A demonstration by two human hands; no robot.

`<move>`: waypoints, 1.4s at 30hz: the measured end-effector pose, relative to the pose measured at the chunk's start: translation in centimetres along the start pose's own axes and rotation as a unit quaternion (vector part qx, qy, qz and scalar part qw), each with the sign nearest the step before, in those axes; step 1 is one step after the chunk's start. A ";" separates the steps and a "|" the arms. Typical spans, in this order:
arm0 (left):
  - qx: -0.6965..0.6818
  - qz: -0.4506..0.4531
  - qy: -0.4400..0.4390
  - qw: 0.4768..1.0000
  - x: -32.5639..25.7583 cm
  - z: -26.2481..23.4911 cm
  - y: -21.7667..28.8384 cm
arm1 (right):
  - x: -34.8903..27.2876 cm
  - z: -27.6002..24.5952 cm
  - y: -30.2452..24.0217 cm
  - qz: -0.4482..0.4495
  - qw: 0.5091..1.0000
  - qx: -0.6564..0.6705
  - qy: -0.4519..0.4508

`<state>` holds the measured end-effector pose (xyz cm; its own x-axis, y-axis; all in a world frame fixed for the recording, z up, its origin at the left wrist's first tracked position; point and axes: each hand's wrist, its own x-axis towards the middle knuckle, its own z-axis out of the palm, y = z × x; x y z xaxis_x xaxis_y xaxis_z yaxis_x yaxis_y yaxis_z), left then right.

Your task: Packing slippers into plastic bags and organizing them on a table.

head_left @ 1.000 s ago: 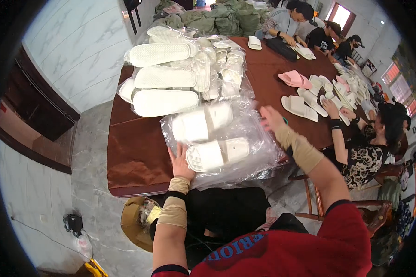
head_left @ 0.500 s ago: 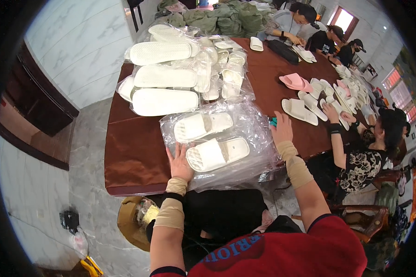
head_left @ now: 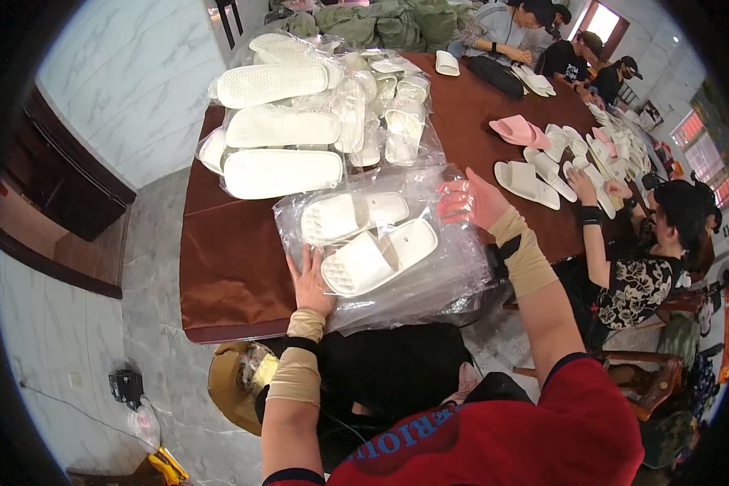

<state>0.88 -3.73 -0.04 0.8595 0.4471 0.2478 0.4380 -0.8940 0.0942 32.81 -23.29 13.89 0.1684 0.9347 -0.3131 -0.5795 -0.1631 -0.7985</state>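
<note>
A pair of white slippers, one nearer (head_left: 363, 266) and one farther (head_left: 332, 219), lies side by side on a clear plastic bag (head_left: 454, 259) or inside it. My left hand (head_left: 312, 283) rests with spread fingers on the bag's left side, next to the nearer slipper's toe end. At the bag's far right side is my right hand (head_left: 474, 202), its fingers bent and apart, pointing left over the film. Whether its fingertips hold any of the film is hard to make out. Tan wraps cover both my wrists.
Bagged white slippers (head_left: 283, 174) are piled beyond my hands on the brown-covered table (head_left: 227, 275). Loose slippers, white (head_left: 526, 185) and pink (head_left: 517, 131), lie to the right, where a co-worker's hand (head_left: 581, 185) touches them. An open cardboard box (head_left: 227, 385) stands below the table's front edge.
My right hand has moved left and away from me over the bag, and the teal object at its fingers no longer shows. The nearer slipper has turned and shifted closer to the other.
</note>
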 end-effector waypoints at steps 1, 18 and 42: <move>-0.005 0.002 0.004 1.000 0.2 -0.3 0.3 | -0.3 -1.2 0.1 0.029 0.999 -0.017 0.011; -0.009 0.000 0.005 1.000 0.5 -0.1 0.6 | 7.1 2.2 5.9 0.129 0.942 -0.252 -0.182; -0.142 -0.048 0.014 0.989 0.8 -0.1 -0.3 | 7.0 5.5 11.5 0.127 0.984 -0.123 0.031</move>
<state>1.34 -3.10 0.26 0.8081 0.5335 0.2497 0.4228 -0.8205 0.3848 22.95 -16.93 5.35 0.0956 0.8346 -0.5425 -0.3994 -0.4671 -0.7889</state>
